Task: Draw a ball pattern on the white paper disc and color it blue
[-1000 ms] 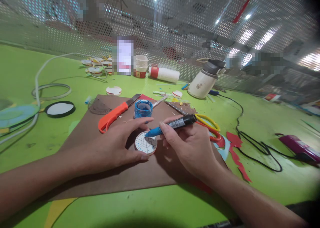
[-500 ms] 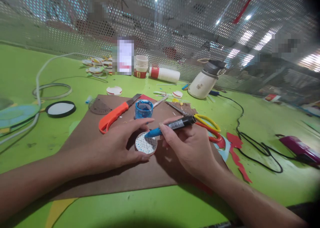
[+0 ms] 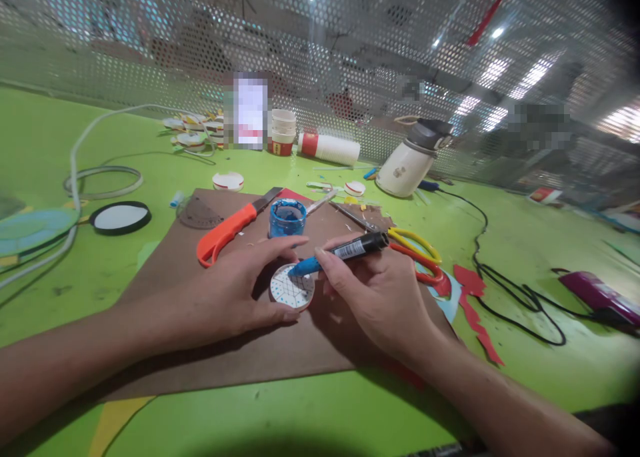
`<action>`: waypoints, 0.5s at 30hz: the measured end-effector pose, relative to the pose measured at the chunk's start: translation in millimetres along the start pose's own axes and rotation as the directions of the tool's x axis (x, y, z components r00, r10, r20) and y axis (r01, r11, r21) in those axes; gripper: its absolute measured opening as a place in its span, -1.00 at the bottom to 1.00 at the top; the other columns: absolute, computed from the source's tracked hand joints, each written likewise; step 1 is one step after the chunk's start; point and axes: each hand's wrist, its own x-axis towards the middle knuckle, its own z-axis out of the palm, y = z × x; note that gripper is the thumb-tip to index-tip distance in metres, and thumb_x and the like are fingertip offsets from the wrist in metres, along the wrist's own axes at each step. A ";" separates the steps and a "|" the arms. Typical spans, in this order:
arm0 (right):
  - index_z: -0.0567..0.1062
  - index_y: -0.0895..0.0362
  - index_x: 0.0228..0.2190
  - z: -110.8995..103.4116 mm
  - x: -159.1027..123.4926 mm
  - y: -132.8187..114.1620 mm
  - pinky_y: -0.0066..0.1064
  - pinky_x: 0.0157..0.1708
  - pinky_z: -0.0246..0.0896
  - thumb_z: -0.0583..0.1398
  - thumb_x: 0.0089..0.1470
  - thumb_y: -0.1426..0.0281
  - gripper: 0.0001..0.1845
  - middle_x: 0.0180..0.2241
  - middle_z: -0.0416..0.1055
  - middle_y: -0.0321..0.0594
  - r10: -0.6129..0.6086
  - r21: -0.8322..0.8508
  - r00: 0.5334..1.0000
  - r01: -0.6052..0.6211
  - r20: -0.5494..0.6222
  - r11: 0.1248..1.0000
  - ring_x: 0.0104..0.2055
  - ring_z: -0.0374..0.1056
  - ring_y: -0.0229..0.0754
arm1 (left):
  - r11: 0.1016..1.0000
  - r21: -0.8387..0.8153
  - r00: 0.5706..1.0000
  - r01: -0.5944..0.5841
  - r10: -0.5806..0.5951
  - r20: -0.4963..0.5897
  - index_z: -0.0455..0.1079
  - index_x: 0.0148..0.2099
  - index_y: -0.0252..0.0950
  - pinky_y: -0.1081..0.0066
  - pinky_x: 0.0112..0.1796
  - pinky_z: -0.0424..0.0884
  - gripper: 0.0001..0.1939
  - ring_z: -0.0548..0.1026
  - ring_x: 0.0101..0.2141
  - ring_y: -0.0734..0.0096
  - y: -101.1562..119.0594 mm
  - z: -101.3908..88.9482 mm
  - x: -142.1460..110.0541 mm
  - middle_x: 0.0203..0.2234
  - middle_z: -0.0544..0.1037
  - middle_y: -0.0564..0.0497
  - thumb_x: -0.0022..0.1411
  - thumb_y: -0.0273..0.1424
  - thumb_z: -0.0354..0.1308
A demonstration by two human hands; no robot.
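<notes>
My left hand [image 3: 245, 280] curls its thumb and fingers around the edge of a small white disc [image 3: 293, 290] with dark grid lines and blue dots on top. A marker [image 3: 345, 251] with a black barrel and a blue front end is pinched in my right hand [image 3: 373, 290]. Its tip meets the upper part of the disc, or hovers just over it. Just behind the hands stands an open jar [image 3: 287, 225] smeared with blue paint. To its left lies an orange-handled knife [image 3: 230, 231]; scissors [image 3: 415, 247] with yellow and red handles lie by my right hand.
Brown board [image 3: 210, 370] lies beneath the hands on the green table [image 3: 280, 417]. Paper cups [image 3: 330, 150], a white flask [image 3: 407, 167] and a blurred bright screen [image 3: 251, 113] stand farther back. A black cord [image 3: 520, 297], red scraps [image 3: 473, 297] and a black-rimmed disc [image 3: 120, 217] flank the board.
The marker has shifted very slightly left and tilted a little over the disc. My left hand and the disc stay in nearly the same place.
</notes>
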 end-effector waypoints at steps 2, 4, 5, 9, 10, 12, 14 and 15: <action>0.63 0.06 -0.47 0.4 0.3 0.3 -0.45 -0.47 0.39 0.39 0.37 0.28 -0.68 -0.55 0.55 -0.32 -0.001 -0.007 1.000 0.000 -0.001 1.000 -0.50 0.43 -0.23 | 1.000 0.005 1.000 0.004 -0.004 -0.001 0.52 0.53 -0.07 -0.26 0.43 0.54 -0.07 0.55 0.47 -0.44 -0.7 0.4 -0.1 0.49 0.64 -0.20 0.18 0.04 0.54; 0.58 0.05 -0.50 0.7 0.8 0.5 -0.45 -0.48 0.36 0.38 0.36 0.27 -0.64 -0.56 0.53 -0.31 0.004 -0.016 1.000 -0.004 -0.009 1.000 -0.50 0.41 -0.22 | 1.000 0.011 1.000 0.000 0.000 -0.009 0.52 0.55 -0.08 -0.28 0.44 0.53 -0.06 0.55 0.47 -0.44 -0.8 0.5 -0.6 0.50 0.63 -0.20 0.18 0.03 0.54; 0.53 0.04 -0.54 0.8 1.0 0.6 -0.45 -0.49 0.34 0.38 0.35 0.26 -0.59 -0.57 0.50 -0.32 0.006 -0.023 1.000 -0.007 -0.016 1.000 -0.51 0.39 -0.22 | 1.000 0.016 1.000 -0.002 0.002 -0.008 0.53 0.53 -0.08 -0.28 0.43 0.54 -0.08 0.56 0.46 -0.44 -0.4 0.3 -0.9 0.50 0.63 -0.20 0.19 0.03 0.53; 0.39 0.01 -0.59 0.9 0.9 1.8 -0.42 -0.51 0.26 0.37 0.35 0.20 -0.50 -0.60 0.43 -0.33 0.032 -0.012 0.999 -0.032 -0.005 0.999 -0.53 0.35 -0.23 | 1.000 0.024 1.000 0.000 0.000 -0.006 0.58 0.47 -0.10 -0.27 0.37 0.60 -0.16 0.57 0.45 -0.46 2.6 -0.8 -1.1 0.46 0.66 -0.21 0.19 0.01 0.51; 0.39 0.01 -0.58 1.1 0.8 2.4 -0.42 -0.51 0.25 0.36 0.37 0.18 -0.50 -0.60 0.43 -0.33 0.040 -0.004 0.999 -0.040 0.004 0.999 -0.54 0.35 -0.23 | 1.000 0.022 1.000 0.000 0.000 -0.010 0.58 0.47 -0.10 -0.26 0.37 0.61 -0.15 0.58 0.44 -0.46 3.4 -1.0 -0.8 0.46 0.66 -0.21 0.19 0.01 0.51; 0.41 0.02 -0.57 1.9 0.9 4.0 -0.42 -0.51 0.22 0.36 0.38 0.17 -0.49 -0.61 0.43 -0.35 0.048 0.009 0.999 -0.048 0.012 0.999 -0.55 0.33 -0.25 | 1.000 0.015 1.000 -0.004 0.004 -0.015 0.56 0.50 -0.10 -0.24 0.37 0.61 -0.13 0.59 0.44 -0.44 4.6 -1.0 0.1 0.46 0.67 -0.20 0.19 0.00 0.51; 0.43 0.02 -0.57 3.0 1.6 5.8 -0.42 -0.52 0.19 0.37 0.38 0.19 -0.50 -0.62 0.42 -0.36 0.045 0.027 0.999 -0.045 0.006 0.999 -0.56 0.30 -0.27 | 1.000 0.004 1.000 -0.024 0.024 -0.011 0.54 0.53 -0.10 -0.20 0.38 0.61 -0.11 0.60 0.43 -0.40 4.7 -0.9 0.9 0.44 0.69 -0.19 0.20 -0.01 0.52; 0.44 0.03 -0.58 3.4 2.1 6.4 -0.43 -0.54 0.17 0.38 0.37 0.19 -0.50 -0.62 0.42 -0.36 0.043 0.041 0.999 -0.043 0.000 0.998 -0.57 0.29 -0.28 | 0.999 -0.006 0.999 -0.036 0.036 -0.011 0.53 0.53 -0.10 -0.18 0.38 0.61 -0.10 0.61 0.42 -0.39 4.4 -0.7 1.2 0.42 0.70 -0.18 0.20 -0.02 0.52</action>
